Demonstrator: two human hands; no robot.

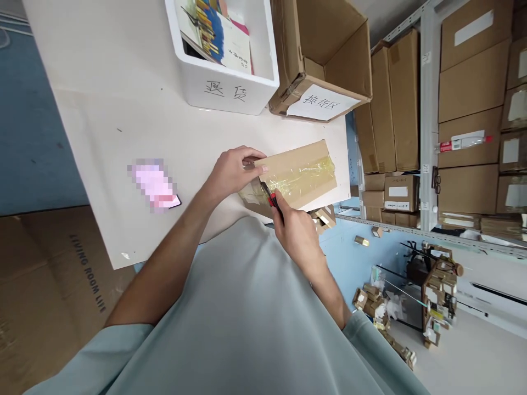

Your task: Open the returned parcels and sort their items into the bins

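A small cardboard box (297,170) with shiny yellowish tape along its top lies at the front edge of the white table. My left hand (235,171) is closed on the box's left end, thumb on top and fingers at the far side. In my right hand (300,230) is a red and black box cutter (272,198), gripped by its handle. Its blade end meets the box's left edge, close to my left thumb. I cannot make out how deep the blade sits. To the left, a phone (154,185) with a blurred pink screen lies on the table (119,109).
At the back stand a white foam box (228,88) holding booklets and an open carton (325,66) with a handwritten label. Shelves of cartons (469,82) rise at the right, with a plastic bottle (463,144) there. A large carton (53,274) is at lower left.
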